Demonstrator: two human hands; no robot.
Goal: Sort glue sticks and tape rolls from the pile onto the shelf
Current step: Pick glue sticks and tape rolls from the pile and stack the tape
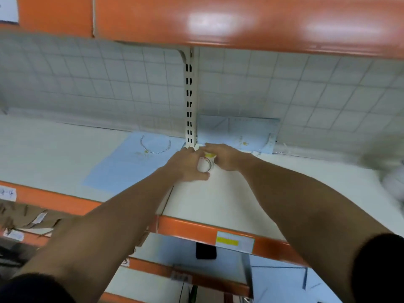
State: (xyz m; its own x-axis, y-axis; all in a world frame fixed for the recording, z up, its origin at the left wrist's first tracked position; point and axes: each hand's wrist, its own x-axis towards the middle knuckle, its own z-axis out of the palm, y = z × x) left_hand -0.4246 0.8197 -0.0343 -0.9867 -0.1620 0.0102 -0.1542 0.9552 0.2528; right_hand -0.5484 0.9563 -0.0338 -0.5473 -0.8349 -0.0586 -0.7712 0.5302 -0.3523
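At twelve o'clock your left hand and right hand curl round a white cylindrical tape roll.

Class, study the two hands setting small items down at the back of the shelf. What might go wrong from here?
1. The white roll, held by the left hand, is round and may roll forward over the smooth shelf once released.
2. The yellow-topped item under the right hand lies close beside it, so letting go of one may knock the other.
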